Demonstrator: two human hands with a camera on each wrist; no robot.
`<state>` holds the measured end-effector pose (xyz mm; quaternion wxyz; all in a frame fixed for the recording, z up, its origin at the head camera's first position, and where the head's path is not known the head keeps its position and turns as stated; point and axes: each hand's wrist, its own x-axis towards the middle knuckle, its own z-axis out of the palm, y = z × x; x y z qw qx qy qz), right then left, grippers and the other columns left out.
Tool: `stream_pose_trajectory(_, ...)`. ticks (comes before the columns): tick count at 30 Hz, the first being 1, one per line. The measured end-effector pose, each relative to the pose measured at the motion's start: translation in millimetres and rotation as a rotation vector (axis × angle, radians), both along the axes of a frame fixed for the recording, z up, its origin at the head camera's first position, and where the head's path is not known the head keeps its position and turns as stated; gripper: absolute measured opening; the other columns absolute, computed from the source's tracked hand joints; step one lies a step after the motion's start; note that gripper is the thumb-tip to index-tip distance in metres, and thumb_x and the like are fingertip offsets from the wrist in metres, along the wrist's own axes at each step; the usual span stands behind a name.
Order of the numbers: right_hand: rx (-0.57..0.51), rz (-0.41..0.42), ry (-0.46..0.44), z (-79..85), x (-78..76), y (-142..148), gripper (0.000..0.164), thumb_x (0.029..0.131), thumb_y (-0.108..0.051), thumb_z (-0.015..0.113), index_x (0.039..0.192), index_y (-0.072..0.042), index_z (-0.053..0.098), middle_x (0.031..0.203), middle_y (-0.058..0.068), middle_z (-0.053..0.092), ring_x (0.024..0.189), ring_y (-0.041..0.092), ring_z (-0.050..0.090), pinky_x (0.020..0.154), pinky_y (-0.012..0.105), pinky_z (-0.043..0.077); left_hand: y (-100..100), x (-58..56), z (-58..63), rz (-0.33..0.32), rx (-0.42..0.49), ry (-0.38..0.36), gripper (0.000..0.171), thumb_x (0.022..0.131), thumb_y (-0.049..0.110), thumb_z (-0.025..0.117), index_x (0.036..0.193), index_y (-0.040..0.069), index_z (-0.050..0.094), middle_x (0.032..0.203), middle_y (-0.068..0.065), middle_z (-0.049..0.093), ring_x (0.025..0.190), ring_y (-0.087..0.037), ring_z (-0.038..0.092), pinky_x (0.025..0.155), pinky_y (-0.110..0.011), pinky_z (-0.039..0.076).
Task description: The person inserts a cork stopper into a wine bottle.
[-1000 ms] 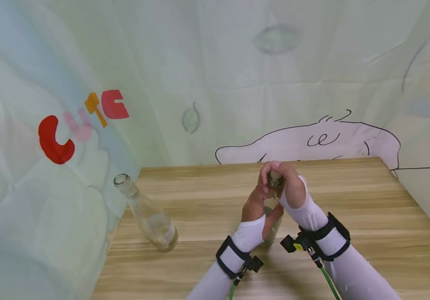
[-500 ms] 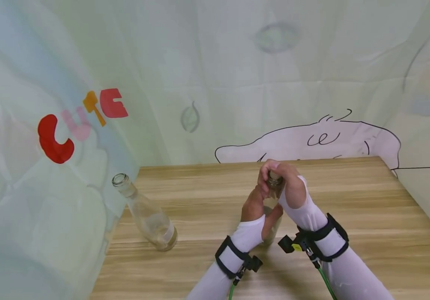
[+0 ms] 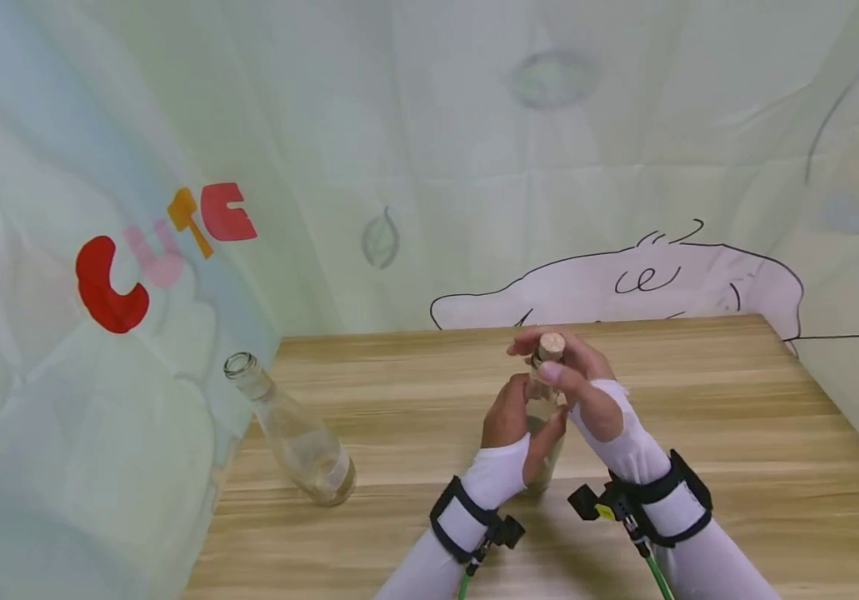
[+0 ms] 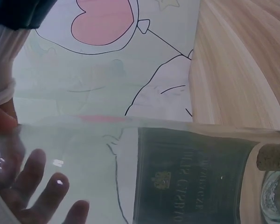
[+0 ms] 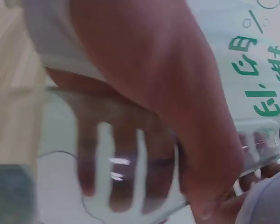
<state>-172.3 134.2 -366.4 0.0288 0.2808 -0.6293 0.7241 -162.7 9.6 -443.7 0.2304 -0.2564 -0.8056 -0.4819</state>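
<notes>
A clear glass bottle [image 3: 540, 408] stands on the wooden table, a cork [image 3: 552, 343] in its mouth. My left hand [image 3: 513, 421] grips the bottle's body; in the right wrist view, fingers [image 5: 123, 172] show through the glass. My right hand [image 3: 581, 379] is around the bottle's neck, fingers extended behind it and thumb in front, off the cork's top. Thumb contact with the glass is unclear. A dark label [image 4: 191, 177] with reversed lettering shows in the left wrist view. A brown cork-like piece [image 4: 273, 157] appears near the bottle's base; whether inside or behind, I cannot tell.
A second clear bottle [image 3: 297, 437], its mouth uncovered, stands on the table's left side. Printed cloth sheets [image 3: 414, 150] rise along the back and sides of the wooden table [image 3: 414, 533].
My right hand has uncovered the cork: its fingers have straightened and its thumb has slid down beside the neck. The left hand keeps its grip, and the second bottle stays put.
</notes>
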Motion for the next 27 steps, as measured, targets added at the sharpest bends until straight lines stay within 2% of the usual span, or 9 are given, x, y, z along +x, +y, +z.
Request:
stream_pose_trajectory(2, 0.113, -0.100, 0.028, -5.4, 3.2, -1.1, 0.041, 0.089, -0.009, 0.059, 0.129, 0.001, 0.059, 0.124, 0.011, 0.063, 0.120, 0.026, 0.054, 0.101, 0.049, 0.036, 0.7, -0.3, 0.1, 0.034, -0.015, 0.012, 0.037, 0.085, 0.012, 0.074, 0.114, 0.002, 0.053, 0.104, -0.011, 0.063, 0.096, -0.022, 0.063, 0.081, -0.035, 0.054)
stream_pose_trajectory(3, 0.158, -0.131, 0.030, -7.5, 4.2, -2.4, 0.040, 0.089, -0.008, 0.063, 0.128, 0.000, 0.060, 0.125, 0.010, 0.064, 0.121, 0.026, 0.053, 0.101, 0.051, 0.035, 0.6, -0.6, -0.1, 0.047, -0.029, 0.020, 0.037, 0.084, 0.013, 0.074, 0.113, 0.002, 0.054, 0.104, -0.012, 0.063, 0.096, -0.023, 0.064, 0.080, -0.036, 0.054)
stream_pose_trajectory(6, 0.245, -0.194, 0.047, -11.3, 5.4, -7.2, 0.023, 0.092, -0.008, 0.066, 0.115, -0.003, 0.065, 0.114, 0.006, 0.069, 0.113, 0.025, 0.058, 0.097, 0.051, 0.037, -0.4, -1.5, -0.6, 0.071, -0.051, 0.039, 0.043, 0.083, 0.015, 0.074, 0.119, 0.000, 0.055, 0.109, -0.015, 0.065, 0.100, -0.026, 0.065, 0.084, -0.038, 0.054)
stream_pose_trajectory(8, 0.272, -0.219, 0.058, -12.6, 5.9, -9.4, 0.010, 0.095, -0.008, 0.064, 0.104, -0.006, 0.068, 0.104, 0.003, 0.071, 0.104, 0.024, 0.062, 0.091, 0.049, 0.043, -1.5, -1.5, -1.6, 0.050, -0.045, 0.043, 0.049, 0.083, 0.013, 0.074, 0.125, -0.001, 0.053, 0.115, -0.016, 0.065, 0.104, -0.027, 0.064, 0.089, -0.040, 0.053)
stream_pose_trajectory(11, 0.298, -0.244, 0.062, -14.2, 6.4, -10.5, 0.005, 0.097, -0.008, 0.062, 0.097, -0.007, 0.067, 0.099, 0.001, 0.071, 0.097, 0.022, 0.064, 0.087, 0.047, 0.048, -2.1, -1.9, -2.6, 0.003, 0.004, 0.034, 0.060, 0.080, 0.008, 0.076, 0.133, -0.003, 0.049, 0.122, -0.018, 0.063, 0.110, -0.028, 0.063, 0.093, -0.040, 0.051)
stream_pose_trajectory(16, 0.317, -0.278, 0.039, -14.0, 6.9, -10.7, 0.004, 0.096, -0.008, 0.064, 0.097, -0.005, 0.066, 0.103, 0.005, 0.071, 0.100, 0.023, 0.063, 0.087, 0.047, 0.046, -4.6, -3.7, 0.7, -0.047, 0.102, -0.061, 0.069, 0.078, 0.004, 0.079, 0.140, 0.004, 0.048, 0.132, -0.014, 0.060, 0.120, -0.025, 0.058, 0.100, -0.042, 0.047)
stream_pose_trajectory(21, 0.342, -0.301, 0.043, -9.2, 7.8, -5.8, 0.006, 0.097, -0.009, 0.064, 0.100, -0.003, 0.064, 0.104, 0.007, 0.070, 0.098, 0.021, 0.063, 0.086, 0.041, 0.048, -13.2, 1.4, 4.8, -0.059, 0.112, -0.132, 0.074, 0.076, 0.018, 0.086, 0.141, 0.011, 0.049, 0.135, -0.006, 0.054, 0.126, -0.021, 0.052, 0.104, -0.044, 0.042)
stream_pose_trajectory(27, 0.171, -0.299, 0.082, 4.8, 3.0, 21.5, 0.009, 0.099, 0.002, 0.056, 0.097, 0.010, 0.058, 0.091, 0.018, 0.068, 0.083, 0.022, 0.067, 0.081, 0.031, 0.054, -24.4, 11.5, 5.0, -0.084, 0.082, -0.139, 0.085, 0.076, 0.034, 0.085, 0.145, 0.009, 0.042, 0.143, -0.005, 0.047, 0.131, -0.022, 0.045, 0.105, -0.046, 0.040)
